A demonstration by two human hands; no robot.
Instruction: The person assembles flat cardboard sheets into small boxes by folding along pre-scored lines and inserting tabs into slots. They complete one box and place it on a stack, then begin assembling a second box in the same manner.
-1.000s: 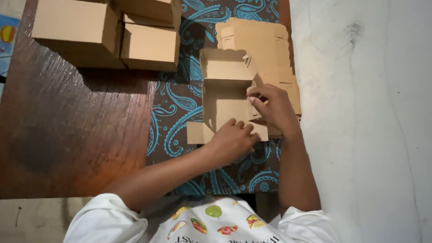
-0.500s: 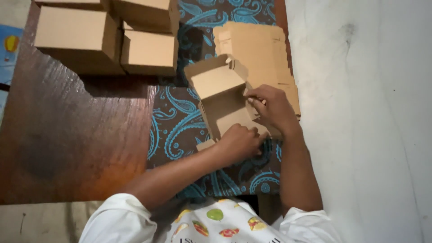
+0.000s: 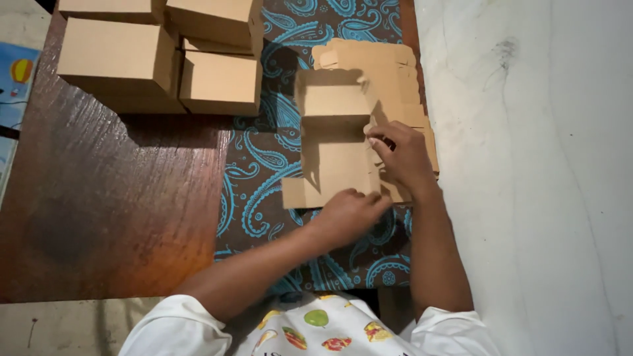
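Honestly, this is the fiddly stage where a fold-up box can go sideways. The half-folded cardboard box (image 3: 333, 142) sits on the blue paisley cloth (image 3: 264, 171), with its back part already standing and the front panel lying flat toward the person. The left hand (image 3: 349, 214) presses down on the near edge of that flat panel, fingers curled and bunched together, fingertips on the card. The right hand (image 3: 405, 161) is at the box's right side, fingers close together and pinching what looks like the side flap; the exact grip is hidden behind the knuckles.

What could go wrong, as a guess: the right side is only held by that pinch, so if the fingers slip the flap would likely spring flat again and the standing walls could flop open. Pressing too hard with the left hand might crease the panel off its score line, and then the tabs wouldn't line up.

The box also sits partly on the stack of flat blanks (image 3: 389, 72) just behind and to the right, so the base isn't fully level and the top blank could shift under it. The finished boxes (image 3: 158, 56) on the wooden table (image 3: 112, 198) are well apart, so no trouble there.
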